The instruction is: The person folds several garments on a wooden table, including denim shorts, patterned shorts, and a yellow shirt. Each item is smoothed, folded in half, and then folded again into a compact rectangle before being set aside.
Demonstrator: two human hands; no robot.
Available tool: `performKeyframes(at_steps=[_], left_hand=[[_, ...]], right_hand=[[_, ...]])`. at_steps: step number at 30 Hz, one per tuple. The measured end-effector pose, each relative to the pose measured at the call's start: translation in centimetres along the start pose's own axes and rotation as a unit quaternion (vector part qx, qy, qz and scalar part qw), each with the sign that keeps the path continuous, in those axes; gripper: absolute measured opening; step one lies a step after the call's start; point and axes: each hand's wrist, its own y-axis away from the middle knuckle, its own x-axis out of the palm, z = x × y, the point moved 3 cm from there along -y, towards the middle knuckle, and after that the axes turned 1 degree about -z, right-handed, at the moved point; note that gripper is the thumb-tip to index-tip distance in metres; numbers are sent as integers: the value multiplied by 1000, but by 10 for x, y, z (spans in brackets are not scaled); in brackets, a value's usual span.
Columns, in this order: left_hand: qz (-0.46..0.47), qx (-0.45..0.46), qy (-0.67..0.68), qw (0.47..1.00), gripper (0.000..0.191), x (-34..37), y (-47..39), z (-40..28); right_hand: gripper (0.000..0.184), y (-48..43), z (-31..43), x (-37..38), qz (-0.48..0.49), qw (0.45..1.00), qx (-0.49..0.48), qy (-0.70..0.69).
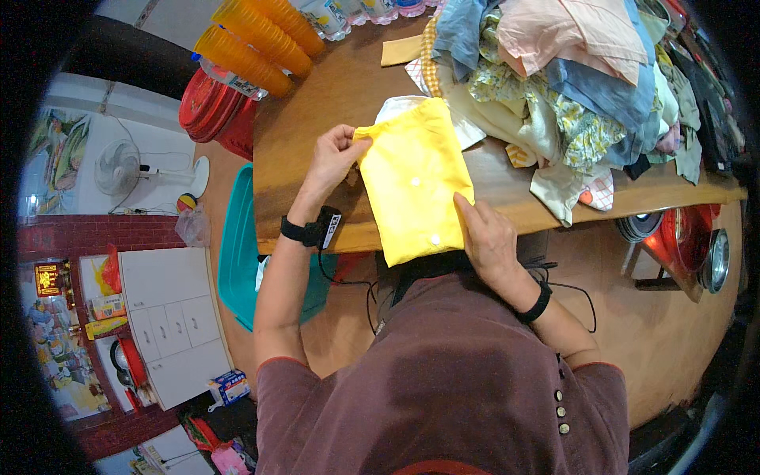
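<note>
A yellow folded garment (409,208) with white buttons lies at the front edge of the wooden table (309,172), its lower end hanging past the edge towards me. My left hand (339,155) pinches its upper left corner between thumb and fingers. At the lower right side, my right hand (488,234) grips the garment's edge, thumb on top. Beneath its top end, part of a white cloth (401,107) shows. To the right rises a heap of clothes (570,83) in pink, blue, cream and floral fabric.
Stacked orange cups (255,50) and water bottles (329,21) stand at the table's far left. Red buckets (205,110) and a teal tub (234,249) are beside its left end. A folded tan cloth (401,51) lies near the heap. Cables (350,284) hang below the table.
</note>
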Motion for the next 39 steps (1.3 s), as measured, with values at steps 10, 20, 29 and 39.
performKeyframes(at_steps=[10, 20, 29, 39], left_hand=[[-77, 130, -145, 978, 40, 19, -5, -7], [50, 305, -430, 848, 108, 36, 152, -10], [36, 340, -443, 829, 66, 67, 153, 32], [-9, 420, -457, 784, 44, 75, 174, 41]], right_hand=[[39, 0, 6, -2, 26, 999, -17, 24], [88, 6, -23, -48, 166, 975, -139, 41], [61, 6, -25, -15, 177, 941, -273, 96], [54, 10, -30, -20, 205, 905, -357, 106]])
